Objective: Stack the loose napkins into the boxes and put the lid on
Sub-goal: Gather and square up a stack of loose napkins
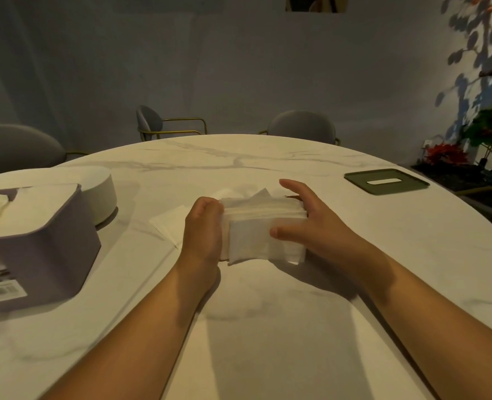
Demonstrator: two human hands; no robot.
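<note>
A thick stack of white napkins [260, 226] is held just above the table's middle between both hands. My left hand [202, 229] grips its left end with curled fingers. My right hand [311, 217] wraps its right end, thumb across the front and fingers behind. More loose napkins [168, 223] lie flat on the table to the left of the stack. A purple box [45, 255] filled with napkins stands open at the left. A dark green lid [386, 180] with a slot lies flat at the far right.
A white round container [101, 192] sits behind the purple box. The marble table [267, 313] is round, its edge curving off to the right. Grey chairs [301, 125] stand beyond it, and plants [487, 131] fill the right corner.
</note>
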